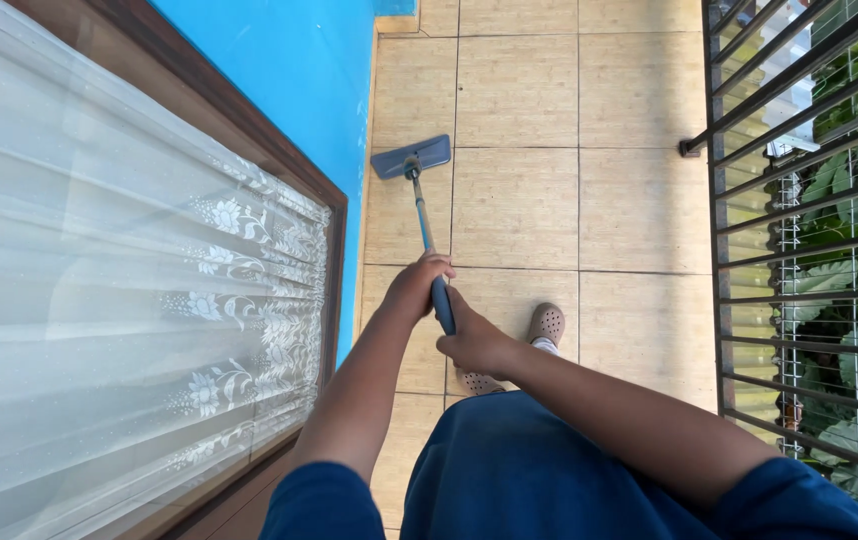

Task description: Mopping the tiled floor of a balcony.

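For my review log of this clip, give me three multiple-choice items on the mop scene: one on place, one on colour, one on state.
1. Where does the mop head rest?
A. on the floor tiles by the blue wall
B. against the railing
C. on the window

2. What colour is the wall?
A. white
B. blue
C. green

3. How is the mop handle held?
A. left hand only
B. right hand only
C. both hands

Answers: 1 A, the head lies flat on the tiles; 2 B, bright blue; 3 C, left hand above right hand.
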